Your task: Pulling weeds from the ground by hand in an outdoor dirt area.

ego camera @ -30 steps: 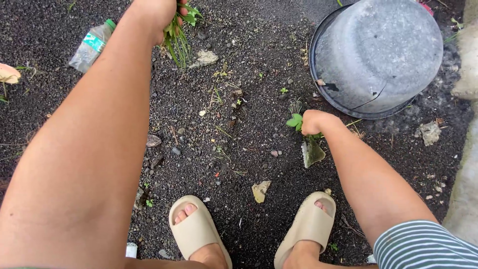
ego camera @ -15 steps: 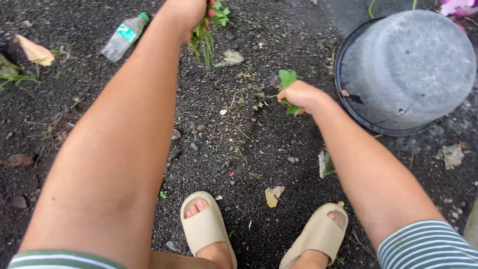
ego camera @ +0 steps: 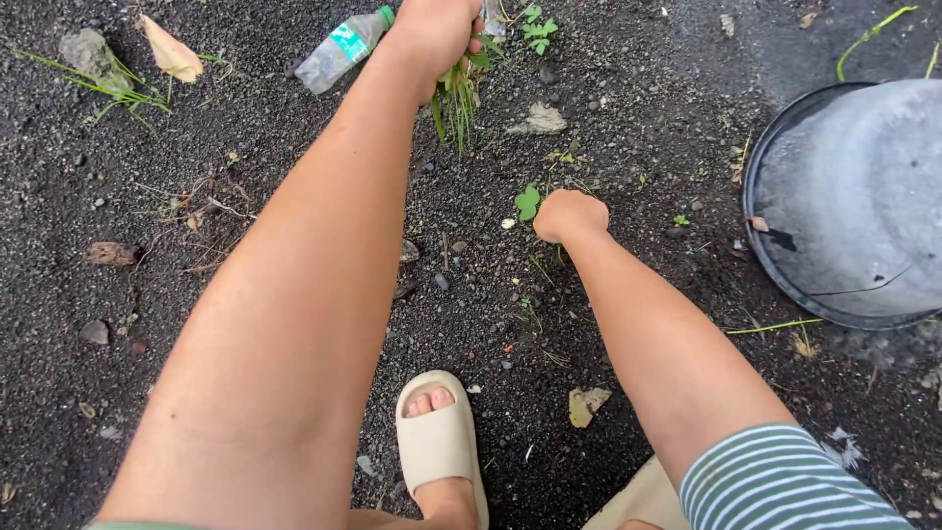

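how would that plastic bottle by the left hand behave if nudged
The bottle lies on its side, so it would probably roll. It looks clear and empty, likely light. The rough gravel may stop it soon.

We're looking steeply down from the head camera, close over both forearms, onto dark gravel ground [ego camera: 608, 88]; one view only, a cream sandal [ego camera: 439, 442] at bottom.
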